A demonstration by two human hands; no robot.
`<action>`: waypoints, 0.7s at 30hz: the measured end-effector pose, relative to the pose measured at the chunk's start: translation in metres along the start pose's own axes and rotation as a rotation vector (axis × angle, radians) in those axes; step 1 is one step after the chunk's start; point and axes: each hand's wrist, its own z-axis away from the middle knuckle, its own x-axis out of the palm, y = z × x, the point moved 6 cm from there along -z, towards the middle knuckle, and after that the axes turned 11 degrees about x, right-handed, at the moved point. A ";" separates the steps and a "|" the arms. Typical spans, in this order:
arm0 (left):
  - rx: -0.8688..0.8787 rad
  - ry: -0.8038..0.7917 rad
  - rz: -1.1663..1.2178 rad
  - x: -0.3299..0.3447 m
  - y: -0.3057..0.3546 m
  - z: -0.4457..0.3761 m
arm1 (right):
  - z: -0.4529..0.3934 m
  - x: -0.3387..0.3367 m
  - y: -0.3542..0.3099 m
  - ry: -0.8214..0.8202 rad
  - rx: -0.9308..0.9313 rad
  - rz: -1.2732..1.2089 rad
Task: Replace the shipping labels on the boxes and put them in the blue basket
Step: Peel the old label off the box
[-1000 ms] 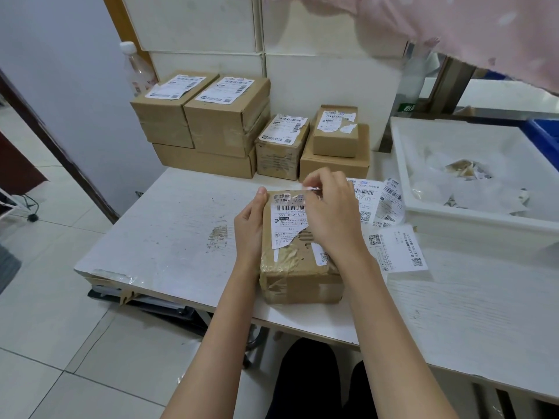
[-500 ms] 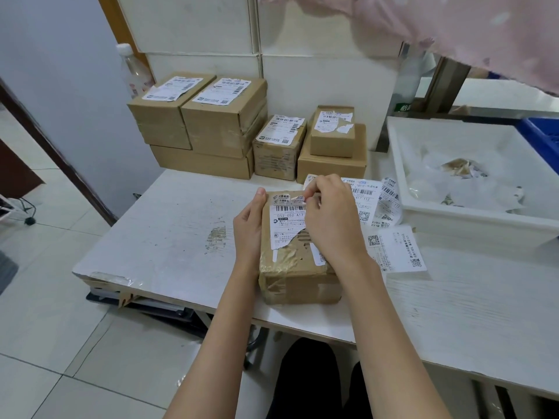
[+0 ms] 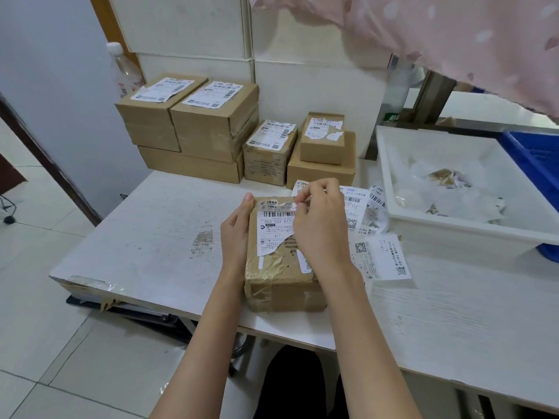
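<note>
A taped cardboard box point(image 3: 282, 285) lies on the white table point(image 3: 145, 246) in front of me. Its white shipping label point(image 3: 273, 229) is partly torn away on the right side. My left hand point(image 3: 237, 234) grips the box's left side, thumb up at the top corner. My right hand point(image 3: 319, 228) lies over the right half of the box and pinches a strip of the label at the box's far edge. Loose new labels point(image 3: 382, 257) lie on the table just right of the box. The blue basket point(image 3: 535, 160) shows at the far right behind the white bin.
Several labelled cardboard boxes point(image 3: 211, 128) are stacked at the table's back against the wall. A white bin point(image 3: 453, 234) holding torn label scraps stands to the right. A plastic bottle point(image 3: 122, 69) stands behind the stack. Pink cloth point(image 3: 453, 34) hangs overhead.
My right hand's fingertips moved a little along the box's far edge, peeling a strip of the label. The left hand and the box stayed where they were.
</note>
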 end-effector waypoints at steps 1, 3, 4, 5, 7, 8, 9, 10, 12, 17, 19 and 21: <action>-0.003 -0.003 -0.003 0.000 0.000 0.000 | 0.000 0.000 0.000 0.000 -0.003 0.010; -0.013 0.006 -0.007 -0.001 -0.002 0.000 | -0.001 0.001 0.000 -0.012 -0.006 0.017; -0.019 0.019 -0.003 -0.002 -0.003 -0.001 | -0.001 0.001 0.000 -0.020 -0.004 0.013; -0.024 0.029 0.000 -0.003 -0.004 -0.002 | -0.001 0.001 0.000 -0.024 -0.001 0.005; -0.030 0.030 -0.007 -0.004 -0.006 -0.002 | -0.001 0.000 0.001 -0.028 -0.002 -0.010; -0.033 0.028 -0.008 -0.004 -0.007 -0.002 | -0.001 0.001 0.001 -0.031 -0.007 -0.012; -0.035 0.027 -0.005 -0.004 -0.008 -0.002 | 0.000 0.001 0.001 -0.032 -0.012 -0.013; -0.036 0.027 -0.004 -0.004 -0.008 -0.002 | 0.000 0.001 0.001 -0.031 -0.014 -0.014; -0.030 0.023 -0.019 -0.004 -0.007 -0.002 | 0.000 0.001 0.001 -0.028 -0.008 -0.016; -0.029 0.015 0.001 -0.003 -0.005 -0.001 | -0.001 0.002 0.002 -0.047 0.009 -0.009; -0.031 0.007 0.004 -0.001 -0.003 0.001 | -0.001 0.002 0.001 -0.054 0.009 0.003; -0.034 0.005 0.006 -0.001 -0.002 0.001 | -0.001 0.002 0.001 -0.054 0.006 0.025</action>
